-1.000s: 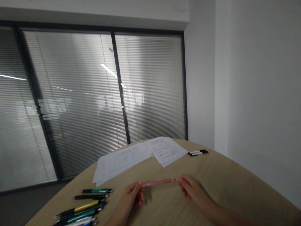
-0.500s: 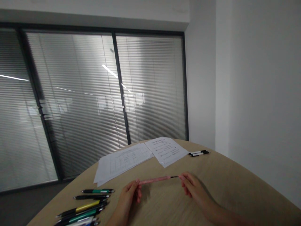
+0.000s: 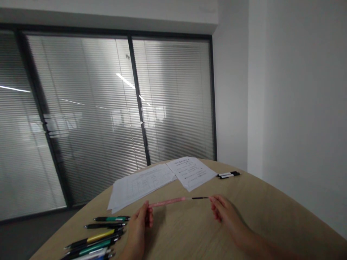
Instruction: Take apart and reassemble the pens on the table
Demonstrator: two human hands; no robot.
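Across the frame's bottom spreads a table (image 3: pixel 184 238); above it, the left hand (image 3: pixel 139 220) pinches the pink pen barrel (image 3: pixel 168 202) at lower centre, the right hand (image 3: pixel 221 208) its dark refill (image 3: pixel 199 198) by the tip. Separating them seems the step, calling for a straight pull along the left-to-right long axis, refill pointing right.
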